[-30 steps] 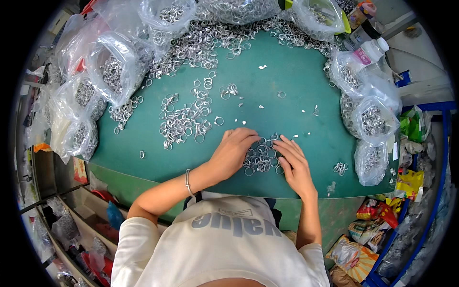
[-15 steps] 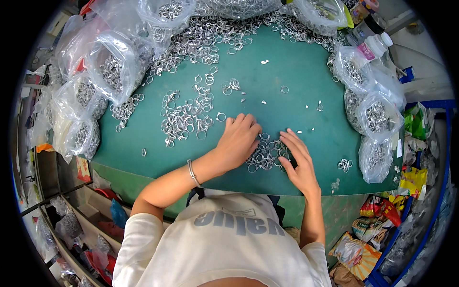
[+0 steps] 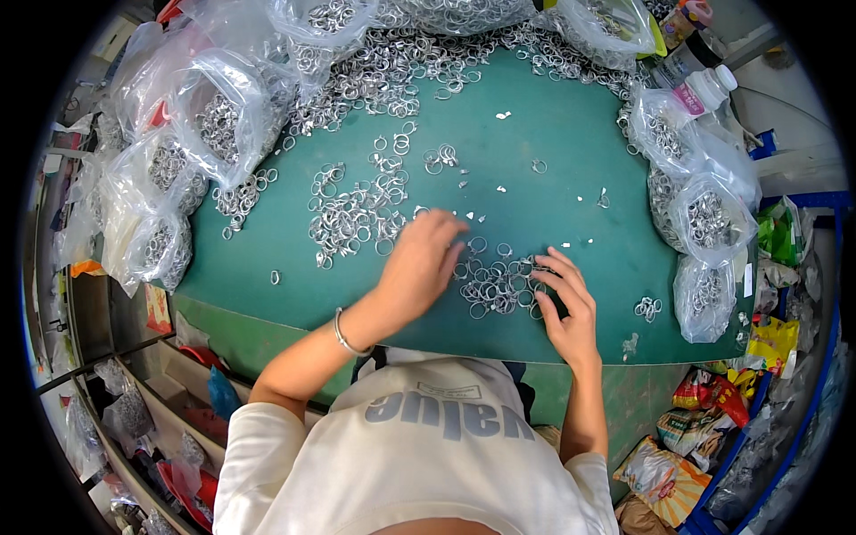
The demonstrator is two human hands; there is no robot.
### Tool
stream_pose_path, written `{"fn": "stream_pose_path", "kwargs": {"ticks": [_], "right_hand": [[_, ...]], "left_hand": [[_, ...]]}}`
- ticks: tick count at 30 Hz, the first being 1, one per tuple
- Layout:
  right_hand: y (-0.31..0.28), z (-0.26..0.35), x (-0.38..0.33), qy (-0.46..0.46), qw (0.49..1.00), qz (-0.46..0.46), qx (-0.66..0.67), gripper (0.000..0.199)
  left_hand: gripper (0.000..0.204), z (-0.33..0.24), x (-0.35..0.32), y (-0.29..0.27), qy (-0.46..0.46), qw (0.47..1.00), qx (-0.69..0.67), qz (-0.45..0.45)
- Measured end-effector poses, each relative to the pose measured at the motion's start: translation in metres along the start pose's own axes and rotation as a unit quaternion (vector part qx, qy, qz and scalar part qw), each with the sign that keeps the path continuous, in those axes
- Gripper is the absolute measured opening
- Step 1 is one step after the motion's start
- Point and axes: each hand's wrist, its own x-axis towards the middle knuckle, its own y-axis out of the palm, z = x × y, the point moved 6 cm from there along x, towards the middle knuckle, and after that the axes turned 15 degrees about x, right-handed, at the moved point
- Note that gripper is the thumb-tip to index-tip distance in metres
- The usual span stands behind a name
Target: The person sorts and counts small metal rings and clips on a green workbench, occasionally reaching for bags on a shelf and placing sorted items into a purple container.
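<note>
A small heap of metal rings (image 3: 499,287) lies near the front edge of the green bench (image 3: 553,125), between the two hands. The left hand (image 3: 419,267) rests on the heap's left side, fingers (image 3: 446,227) loosely spread and flat over a few rings, holding nothing that shows; the right hand (image 3: 566,308) lies at the heap's right side, fingers (image 3: 557,267) spread wide and curled over the rings, also gripping nothing visible. A larger loose pile (image 3: 352,214) sits just left of the left hand, and clear bags of rings (image 3: 214,125) crowd the bench's rim, with a white-capped bottle (image 3: 700,89) at the far right. The heap is close to the near edge, so a broad sweep could push rings off onto the floor, or mix them with the larger pile and the white scraps (image 3: 499,189) nearby.
</note>
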Motion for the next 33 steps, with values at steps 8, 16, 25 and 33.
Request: {"fn": "stream_pose_path", "kwargs": {"ticks": [8,16,25,33], "right_hand": [[0.009,-0.006,-0.008,0.049,0.997,0.045,0.028,0.039],[0.012,0.003,0.002,0.023,1.0,0.001,0.001,0.037],[-0.015,-0.017,-0.014,0.082,0.989,-0.046,0.117,0.032],[-0.019,-0.022,-0.018,0.121,0.972,-0.079,0.186,0.032]], "left_hand": [[0.045,-0.024,-0.044,0.009,-0.006,0.993,-0.057,0.104],[0.057,-0.026,-0.022,0.008,0.02,0.999,0.007,0.049],[0.057,-0.025,-0.04,0.005,0.027,0.994,-0.046,0.101],[0.028,-0.038,-0.131,0.01,-0.094,0.833,-0.384,0.387]]}}
